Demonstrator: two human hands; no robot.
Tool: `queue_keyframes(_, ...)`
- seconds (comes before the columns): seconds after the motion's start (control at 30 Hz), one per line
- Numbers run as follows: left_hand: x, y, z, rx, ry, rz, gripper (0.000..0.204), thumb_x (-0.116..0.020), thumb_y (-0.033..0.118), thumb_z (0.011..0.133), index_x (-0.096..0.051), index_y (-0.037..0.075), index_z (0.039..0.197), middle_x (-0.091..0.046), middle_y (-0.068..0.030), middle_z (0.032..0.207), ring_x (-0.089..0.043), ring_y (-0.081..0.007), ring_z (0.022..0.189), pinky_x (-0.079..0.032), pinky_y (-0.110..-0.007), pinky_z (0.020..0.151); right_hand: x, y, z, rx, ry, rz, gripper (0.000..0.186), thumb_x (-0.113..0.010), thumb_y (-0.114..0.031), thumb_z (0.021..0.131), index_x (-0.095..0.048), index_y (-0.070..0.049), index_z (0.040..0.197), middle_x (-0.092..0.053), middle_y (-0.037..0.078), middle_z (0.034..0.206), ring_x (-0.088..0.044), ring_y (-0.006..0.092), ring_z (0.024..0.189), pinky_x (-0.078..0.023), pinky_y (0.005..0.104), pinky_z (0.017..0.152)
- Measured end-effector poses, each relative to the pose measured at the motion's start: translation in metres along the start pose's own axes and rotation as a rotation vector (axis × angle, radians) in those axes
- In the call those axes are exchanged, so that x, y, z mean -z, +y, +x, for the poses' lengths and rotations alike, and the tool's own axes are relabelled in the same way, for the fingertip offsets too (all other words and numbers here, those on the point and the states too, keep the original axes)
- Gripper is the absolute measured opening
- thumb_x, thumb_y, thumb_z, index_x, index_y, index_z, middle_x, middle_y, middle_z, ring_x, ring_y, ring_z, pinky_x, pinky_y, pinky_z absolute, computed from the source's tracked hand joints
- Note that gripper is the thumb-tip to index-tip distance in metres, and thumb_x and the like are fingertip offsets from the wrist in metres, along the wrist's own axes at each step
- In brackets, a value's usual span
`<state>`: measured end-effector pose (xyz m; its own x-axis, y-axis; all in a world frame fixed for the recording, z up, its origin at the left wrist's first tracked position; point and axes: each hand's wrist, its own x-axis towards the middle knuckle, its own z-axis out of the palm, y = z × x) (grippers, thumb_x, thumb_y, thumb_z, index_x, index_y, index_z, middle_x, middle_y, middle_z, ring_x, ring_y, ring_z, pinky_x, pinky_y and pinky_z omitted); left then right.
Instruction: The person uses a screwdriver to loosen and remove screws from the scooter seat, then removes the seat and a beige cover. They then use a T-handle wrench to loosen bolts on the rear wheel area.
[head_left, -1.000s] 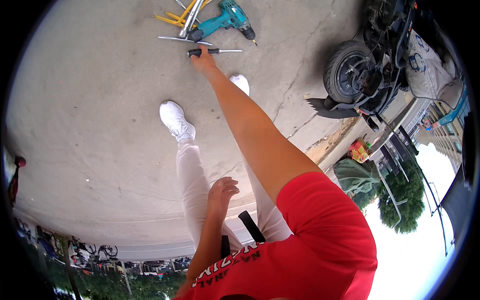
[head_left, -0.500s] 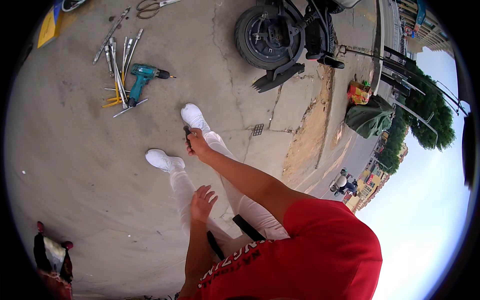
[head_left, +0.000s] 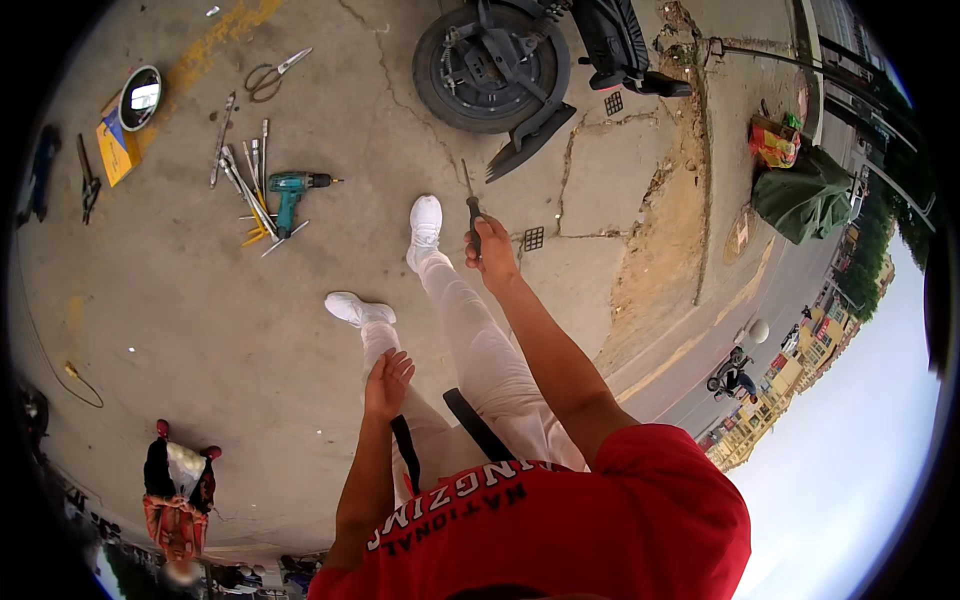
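My right hand (head_left: 490,252) is closed round the dark handle of a screwdriver (head_left: 473,208). Its thin shaft points up toward the scooter. My left hand (head_left: 388,384) hangs over my left thigh, empty, with its fingers loosely stretched out. Ahead of the screwdriver, and apart from it, is the black wheel (head_left: 432,72) of a scooter. A dark curved mudguard (head_left: 528,143) sits beside that wheel. To the left on the concrete lies a teal power drill (head_left: 287,203), next to several metal socket wrenches (head_left: 238,180) with some yellow handles.
Scissors (head_left: 264,84), a round mirror (head_left: 140,98), a yellow-blue box (head_left: 117,150) and pliers (head_left: 88,180) lie at the far left. Cracks and a broken sandy strip (head_left: 655,220) cross the ground to the right. A green cover (head_left: 805,197) stands by the road. Another person (head_left: 180,495) is at lower left.
My right hand has moved forward and right, and the screwdriver's shaft now shows. The view has shifted, bringing the mirror and whole scissors into sight. My left hand stays empty near my thigh.
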<state>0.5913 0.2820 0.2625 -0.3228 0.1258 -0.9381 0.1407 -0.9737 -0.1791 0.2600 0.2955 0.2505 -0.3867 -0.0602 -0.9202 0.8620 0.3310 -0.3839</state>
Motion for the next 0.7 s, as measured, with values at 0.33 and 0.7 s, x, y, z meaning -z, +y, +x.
queue_keyframes(0.33, -0.251, 0.063, 0.16, -0.131, -0.245, 0.237, 0.018, -0.054, 0.007, 0.087, -0.055, 0.0, 0.103, -0.062, -0.0107, 0.092, -0.061, -0.0218, 0.085, -0.05, -0.035, 0.082, 0.028, -0.137, 0.015, 0.11, -0.067, 0.105, 0.031, -0.044, -0.024, 0.092, -0.044, -0.004, 0.115, -0.049, 0.005, 0.076, -0.042, 0.0091, 0.05, -0.033, 0.0243, 0.041)
queue_keyframes(0.7, -0.466, 0.107, 0.314, -0.108, -0.171, 0.157, 0.029, -0.052, 0.016, 0.09, -0.051, -0.002, 0.114, -0.056, -0.0112, 0.107, -0.054, -0.0222, 0.094, -0.047, -0.036, 0.087, 0.079, -0.122, 0.001, -0.023, 0.11, 0.177, 0.021, -0.044, -0.026, 0.093, -0.046, -0.008, 0.102, -0.05, 0.003, 0.076, -0.039, 0.0088, 0.05, -0.031, 0.023, 0.041)
